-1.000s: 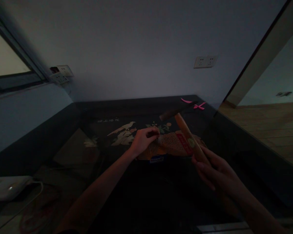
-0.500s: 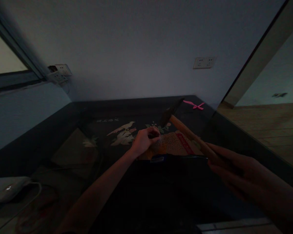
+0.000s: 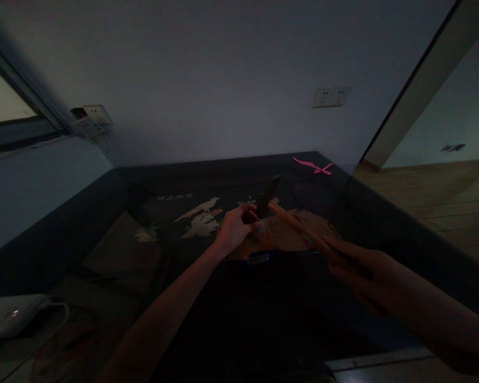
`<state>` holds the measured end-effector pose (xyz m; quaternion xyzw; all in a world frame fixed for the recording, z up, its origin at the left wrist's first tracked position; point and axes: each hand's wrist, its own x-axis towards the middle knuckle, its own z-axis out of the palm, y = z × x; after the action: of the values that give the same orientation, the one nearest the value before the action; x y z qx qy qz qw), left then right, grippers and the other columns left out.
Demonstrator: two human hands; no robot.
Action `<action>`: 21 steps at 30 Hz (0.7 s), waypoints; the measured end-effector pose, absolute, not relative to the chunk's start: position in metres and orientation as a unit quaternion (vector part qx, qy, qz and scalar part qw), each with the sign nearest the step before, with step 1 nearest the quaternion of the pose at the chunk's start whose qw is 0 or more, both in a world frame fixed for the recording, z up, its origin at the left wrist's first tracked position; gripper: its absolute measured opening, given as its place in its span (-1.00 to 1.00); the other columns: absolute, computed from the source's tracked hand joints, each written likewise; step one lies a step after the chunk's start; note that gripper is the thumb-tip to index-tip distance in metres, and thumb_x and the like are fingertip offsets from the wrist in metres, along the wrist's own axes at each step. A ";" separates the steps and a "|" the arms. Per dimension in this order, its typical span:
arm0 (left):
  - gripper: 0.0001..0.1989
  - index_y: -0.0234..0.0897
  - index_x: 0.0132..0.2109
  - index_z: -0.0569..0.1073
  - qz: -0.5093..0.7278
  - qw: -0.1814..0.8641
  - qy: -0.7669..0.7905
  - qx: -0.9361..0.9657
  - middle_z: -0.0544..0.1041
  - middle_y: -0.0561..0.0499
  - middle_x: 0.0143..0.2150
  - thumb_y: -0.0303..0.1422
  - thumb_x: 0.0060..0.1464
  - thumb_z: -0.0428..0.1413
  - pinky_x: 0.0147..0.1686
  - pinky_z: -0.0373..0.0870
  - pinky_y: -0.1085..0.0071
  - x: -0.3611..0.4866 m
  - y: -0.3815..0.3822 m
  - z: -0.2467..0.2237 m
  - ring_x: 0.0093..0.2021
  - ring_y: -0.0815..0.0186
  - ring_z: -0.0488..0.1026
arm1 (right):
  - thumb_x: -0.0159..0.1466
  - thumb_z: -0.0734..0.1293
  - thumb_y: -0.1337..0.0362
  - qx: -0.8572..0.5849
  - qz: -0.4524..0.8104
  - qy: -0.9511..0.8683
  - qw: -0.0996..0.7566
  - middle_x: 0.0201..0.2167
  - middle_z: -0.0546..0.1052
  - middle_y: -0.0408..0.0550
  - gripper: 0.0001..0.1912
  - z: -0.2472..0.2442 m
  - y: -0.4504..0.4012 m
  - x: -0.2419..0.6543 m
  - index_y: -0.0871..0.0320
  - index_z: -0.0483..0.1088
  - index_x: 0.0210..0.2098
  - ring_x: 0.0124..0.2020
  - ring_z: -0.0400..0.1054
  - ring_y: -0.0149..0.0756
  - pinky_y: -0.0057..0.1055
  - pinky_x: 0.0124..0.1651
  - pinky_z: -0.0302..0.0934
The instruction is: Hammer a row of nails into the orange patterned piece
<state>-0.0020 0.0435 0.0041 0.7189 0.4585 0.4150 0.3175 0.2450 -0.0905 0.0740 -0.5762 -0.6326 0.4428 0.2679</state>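
Note:
My right hand (image 3: 359, 271) is wrapped round the wooden handle of a hammer (image 3: 299, 226). The dark hammer head lies low, just right of the fingertips of my left hand (image 3: 236, 227). Thumb and forefinger of that hand are pinched over a brown board or sheet dotted with many small dark holes (image 3: 279, 233); whatever they pinch is too small and dark to make out. An orange patch shows on the sheet by my left wrist, and a dark blue label (image 3: 258, 258) sits along its front edge.
Everything rests on a dark table (image 3: 151, 181) with a bird-and-flower picture (image 3: 201, 221). A pink ribbon (image 3: 317, 169) lies at the far right corner. A white device with a cable (image 3: 14, 315) is at the left. Wall sockets (image 3: 330, 97) are behind.
My right hand has swung the hammer down and to the left, bringing its head close to my left fingertips. My left hand stays in its place.

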 end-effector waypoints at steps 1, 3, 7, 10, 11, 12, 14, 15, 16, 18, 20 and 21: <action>-0.76 -0.28 -0.21 0.43 0.414 0.316 0.461 0.719 0.53 0.07 -0.38 -0.51 -0.09 0.25 -0.29 0.38 0.43 -0.002 0.043 0.004 -0.34 0.34 0.49 | 0.16 0.33 0.06 -0.578 0.442 -0.632 0.266 -0.73 0.21 -0.28 -0.37 0.072 -0.090 0.245 0.11 0.29 0.19 -0.80 0.06 -0.51 -0.59 -0.79 -0.08; -0.74 -0.27 -0.20 0.42 0.420 0.316 0.454 0.720 0.52 0.08 -0.38 -0.52 -0.09 0.25 -0.28 0.38 0.43 -0.002 0.044 0.003 -0.34 0.35 0.49 | 0.16 0.33 0.05 -0.584 0.435 -0.630 0.270 -0.73 0.22 -0.27 -0.37 0.074 -0.090 0.245 0.10 0.29 0.19 -0.79 0.06 -0.50 -0.58 -0.79 -0.08; -0.75 -0.27 -0.24 0.40 0.438 0.330 0.431 0.716 0.50 0.10 -0.39 -0.53 -0.10 0.25 -0.27 0.38 0.45 -0.001 0.045 0.000 -0.33 0.37 0.48 | 0.16 0.33 0.03 -0.585 0.412 -0.629 0.304 -0.74 0.23 -0.25 -0.40 0.089 -0.094 0.245 0.05 0.33 0.17 -0.77 0.05 -0.47 -0.57 -0.79 -0.11; -0.73 -0.28 -0.23 0.39 0.446 0.334 0.424 0.714 0.48 0.10 -0.39 -0.55 -0.11 0.24 -0.26 0.38 0.46 -0.001 0.044 0.000 -0.33 0.37 0.48 | 0.17 0.33 0.05 -0.580 0.414 -0.630 0.308 -0.74 0.23 -0.25 -0.41 0.090 -0.094 0.244 0.05 0.32 0.18 -0.78 0.05 -0.47 -0.57 -0.80 -0.12; -0.72 -0.28 -0.22 0.39 0.446 0.334 0.426 0.713 0.48 0.10 -0.39 -0.55 -0.11 0.24 -0.26 0.39 0.46 -0.001 0.044 0.000 -0.33 0.37 0.48 | 0.18 0.33 0.06 -0.579 0.421 -0.630 0.301 -0.74 0.22 -0.26 -0.40 0.086 -0.093 0.243 0.05 0.31 0.18 -0.78 0.06 -0.48 -0.58 -0.79 -0.11; -0.70 -0.28 -0.20 0.39 0.444 0.332 0.429 0.713 0.48 0.10 -0.39 -0.56 -0.11 0.24 -0.27 0.39 0.46 -0.001 0.044 0.001 -0.33 0.37 0.47 | 0.18 0.33 0.07 -0.577 0.429 -0.630 0.292 -0.75 0.21 -0.28 -0.40 0.082 -0.092 0.243 0.06 0.30 0.19 -0.78 0.06 -0.49 -0.58 -0.79 -0.10; -0.67 -0.27 -0.17 0.38 0.436 0.330 0.434 0.716 0.48 0.11 -0.40 -0.58 -0.12 0.24 -0.27 0.38 0.46 -0.002 0.043 0.001 -0.34 0.37 0.47 | 0.19 0.32 0.06 -0.574 0.442 -0.633 0.275 -0.76 0.19 -0.29 -0.41 0.076 -0.089 0.244 0.08 0.30 0.19 -0.78 0.05 -0.50 -0.60 -0.78 -0.09; -0.66 -0.27 -0.17 0.38 0.432 0.331 0.434 0.718 0.48 0.11 -0.40 -0.58 -0.12 0.24 -0.28 0.38 0.46 -0.002 0.043 0.001 -0.35 0.37 0.47 | 0.19 0.32 0.06 -0.573 0.443 -0.635 0.269 -0.76 0.20 -0.29 -0.40 0.075 -0.089 0.244 0.07 0.29 0.20 -0.78 0.05 -0.50 -0.61 -0.78 -0.09; -0.67 -0.27 -0.17 0.38 0.430 0.331 0.433 0.720 0.47 0.11 -0.40 -0.58 -0.12 0.23 -0.28 0.38 0.46 -0.003 0.043 0.001 -0.35 0.37 0.47 | 0.19 0.32 0.05 -0.573 0.441 -0.637 0.267 -0.76 0.21 -0.29 -0.40 0.076 -0.089 0.244 0.06 0.28 0.20 -0.78 0.06 -0.50 -0.61 -0.78 -0.09; -0.69 -0.27 -0.19 0.38 0.430 0.331 0.428 0.723 0.47 0.11 -0.40 -0.57 -0.11 0.23 -0.27 0.38 0.46 -0.003 0.044 0.000 -0.35 0.37 0.47 | 0.18 0.33 0.05 -0.574 0.435 -0.637 0.274 -0.74 0.23 -0.27 -0.40 0.082 -0.090 0.244 0.04 0.29 0.20 -0.77 0.06 -0.49 -0.61 -0.79 -0.07; -0.72 -0.26 -0.21 0.38 0.431 0.332 0.423 0.725 0.47 0.11 -0.39 -0.56 -0.10 0.23 -0.26 0.37 0.46 -0.003 0.045 -0.002 -0.34 0.37 0.47 | 0.18 0.35 0.07 -0.572 0.431 -0.633 0.294 -0.74 0.24 -0.26 -0.42 0.088 -0.092 0.244 0.02 0.32 0.18 -0.77 0.07 -0.48 -0.60 -0.80 -0.06; -0.73 -0.26 -0.22 0.38 0.432 0.334 0.420 0.725 0.47 0.11 -0.39 -0.56 -0.10 0.23 -0.26 0.37 0.46 -0.003 0.046 -0.003 -0.33 0.37 0.47 | 0.17 0.36 0.09 -0.568 0.426 -0.628 0.316 -0.75 0.24 -0.26 -0.43 0.089 -0.092 0.244 0.02 0.35 0.16 -0.78 0.06 -0.48 -0.59 -0.81 -0.06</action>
<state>-0.0025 0.0456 -0.0028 0.7250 0.4198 0.4320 0.3341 0.2437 -0.0924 0.0894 -0.5684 -0.6284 0.4265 0.3163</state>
